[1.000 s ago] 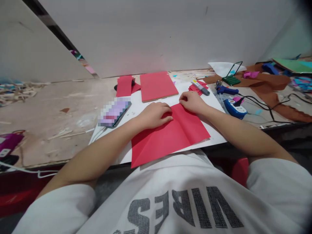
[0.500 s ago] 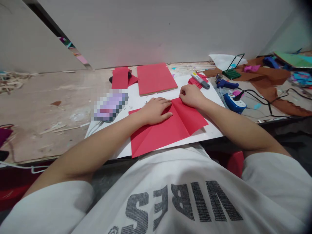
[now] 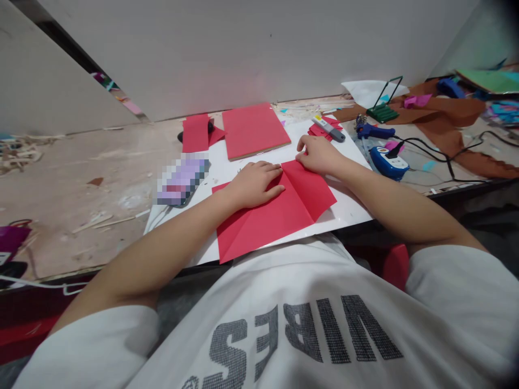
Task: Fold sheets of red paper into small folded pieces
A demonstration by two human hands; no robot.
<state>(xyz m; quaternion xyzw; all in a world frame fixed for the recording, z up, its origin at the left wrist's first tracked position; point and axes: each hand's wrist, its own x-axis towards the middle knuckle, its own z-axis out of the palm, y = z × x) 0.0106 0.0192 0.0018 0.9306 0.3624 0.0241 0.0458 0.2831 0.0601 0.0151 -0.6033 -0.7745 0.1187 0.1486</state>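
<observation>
Across a white board [image 3: 352, 215] lies a creased red sheet [image 3: 279, 212]; the left hand [image 3: 257, 185] rests on it nearly flat, gripping nothing, while the curled right hand [image 3: 318, 154] pinches its far right corner. Beyond lies a red panel [image 3: 256, 131], with a phone [image 3: 183, 182] to the left.

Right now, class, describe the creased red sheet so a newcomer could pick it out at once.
Find the white surface before the white shirt. At its near side lies the red sheet, left hand spread on it, right hand at its far edge. Unlike the other red pieces, it alone has hands on it.
</observation>
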